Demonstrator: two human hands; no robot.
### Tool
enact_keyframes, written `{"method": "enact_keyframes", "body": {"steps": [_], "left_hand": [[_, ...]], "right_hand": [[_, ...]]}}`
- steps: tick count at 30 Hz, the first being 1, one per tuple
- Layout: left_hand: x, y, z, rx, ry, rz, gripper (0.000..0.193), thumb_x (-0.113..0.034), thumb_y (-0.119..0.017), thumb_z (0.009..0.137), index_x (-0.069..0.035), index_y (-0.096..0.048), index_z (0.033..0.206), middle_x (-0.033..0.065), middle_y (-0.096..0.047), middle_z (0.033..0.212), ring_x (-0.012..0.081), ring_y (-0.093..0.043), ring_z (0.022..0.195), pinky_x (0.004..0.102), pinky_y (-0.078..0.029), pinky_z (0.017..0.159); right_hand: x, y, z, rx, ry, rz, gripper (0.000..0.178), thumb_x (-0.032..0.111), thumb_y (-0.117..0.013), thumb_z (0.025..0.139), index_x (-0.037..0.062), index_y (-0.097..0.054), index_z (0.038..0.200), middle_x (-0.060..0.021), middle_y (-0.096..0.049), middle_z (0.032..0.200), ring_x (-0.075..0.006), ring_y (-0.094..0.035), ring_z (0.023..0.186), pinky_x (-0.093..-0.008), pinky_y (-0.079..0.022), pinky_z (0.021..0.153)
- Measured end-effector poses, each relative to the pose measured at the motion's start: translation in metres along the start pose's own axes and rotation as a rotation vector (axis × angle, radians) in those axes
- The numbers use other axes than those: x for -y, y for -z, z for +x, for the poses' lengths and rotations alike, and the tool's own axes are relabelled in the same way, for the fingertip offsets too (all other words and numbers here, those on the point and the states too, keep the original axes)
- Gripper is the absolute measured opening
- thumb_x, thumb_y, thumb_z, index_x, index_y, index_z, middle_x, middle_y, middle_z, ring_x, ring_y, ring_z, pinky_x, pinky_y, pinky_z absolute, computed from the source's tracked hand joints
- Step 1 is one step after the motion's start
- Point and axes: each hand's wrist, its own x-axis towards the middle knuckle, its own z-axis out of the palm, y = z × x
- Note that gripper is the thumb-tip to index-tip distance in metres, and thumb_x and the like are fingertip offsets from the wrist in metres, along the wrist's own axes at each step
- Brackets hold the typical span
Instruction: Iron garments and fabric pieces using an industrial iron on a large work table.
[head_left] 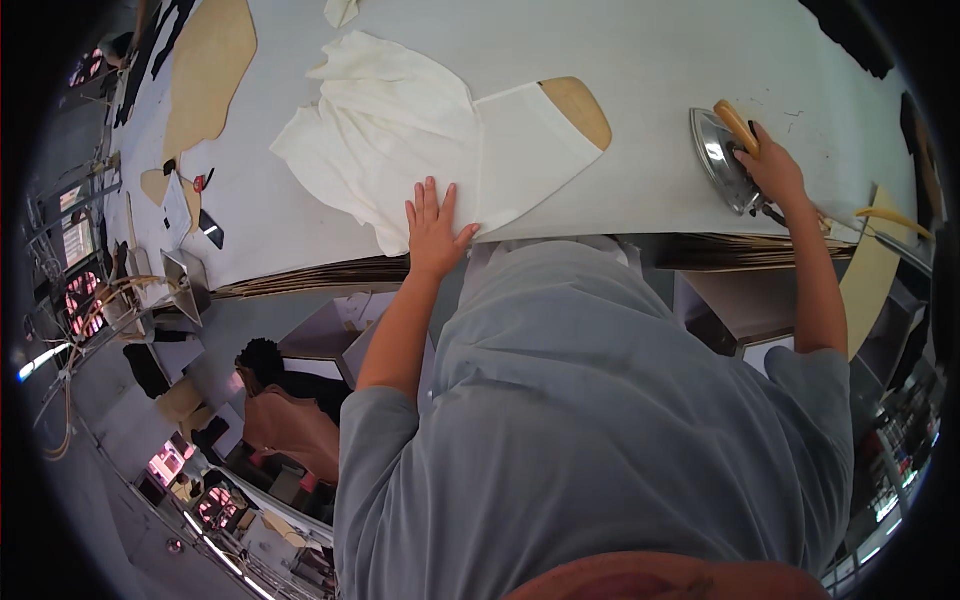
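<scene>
A white knit garment piece point(390, 130) lies on the pale table, bunched at its left and smooth at its right. A tan flat board point(578, 110) sticks out of the smooth part at its right end; the rest of the board is hidden under the cloth. My left hand point(434, 232) rests on the garment's near edge, fingers spread and flat. Off to the right, my right hand point(774, 170) is closed at the wooden handle of a shiny metal iron point(722, 160), which is on the table. Part of that grip is hidden.
A large tan pattern board point(208, 75) lies at the table's far left. Nearer are a phone point(211, 229), a small red-and-black item point(203, 181) and papers point(176, 208). Brown sheets point(330, 277) are stacked under the table's front edge. A person point(290, 420) is behind, at lower left.
</scene>
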Motion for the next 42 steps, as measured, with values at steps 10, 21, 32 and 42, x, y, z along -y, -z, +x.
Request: {"method": "enact_keyframes", "body": {"steps": [10,21,32,42], "left_hand": [[0.069,0.031,-0.017,-0.076,-0.026,0.049,0.066,-0.029,-0.065,0.1,-0.012,-0.043,0.16,0.0161,-0.035,0.17,0.0393,-0.035,0.155,0.0493,-0.033,0.123],[0.163,0.064,-0.023,0.186,-0.079,-0.388,0.069,0.002,-0.053,0.089,-0.001,-0.042,0.158,0.0177,-0.044,0.165,0.0359,-0.05,0.146,0.0412,-0.043,0.115],[0.187,0.05,-0.016,-0.014,-0.483,-0.019,0.07,0.002,-0.065,0.084,-0.016,-0.055,0.151,0.0133,-0.046,0.165,0.0288,-0.059,0.137,0.0388,-0.05,0.101],[0.18,0.036,-0.014,-0.153,-0.432,0.082,0.057,-0.001,-0.066,0.089,-0.017,-0.062,0.144,0.0125,-0.048,0.164,0.0271,-0.064,0.127,0.0361,-0.05,0.098]], "right_hand": [[0.226,-0.021,0.047,-0.173,0.307,0.176,0.046,0.048,-0.074,0.092,0.0063,-0.069,0.11,-0.0077,-0.075,0.09,-0.025,-0.069,0.069,-0.0371,-0.055,0.066],[0.343,-0.087,-0.112,-0.02,0.375,0.102,0.039,0.046,-0.071,0.094,0.0094,-0.063,0.102,-0.0101,-0.074,0.087,-0.0345,-0.07,0.08,-0.0458,-0.053,0.072],[0.347,-0.095,-0.109,-0.126,0.215,0.058,0.045,0.054,-0.068,0.095,0.0102,-0.061,0.098,-0.0076,-0.074,0.085,-0.0323,-0.071,0.076,-0.0442,-0.054,0.067],[0.2,-0.044,-0.021,-0.157,0.007,0.167,0.039,0.037,-0.065,0.098,0.0135,-0.063,0.13,-0.0065,-0.077,0.103,-0.0298,-0.072,0.091,-0.0418,-0.056,0.082]]}}
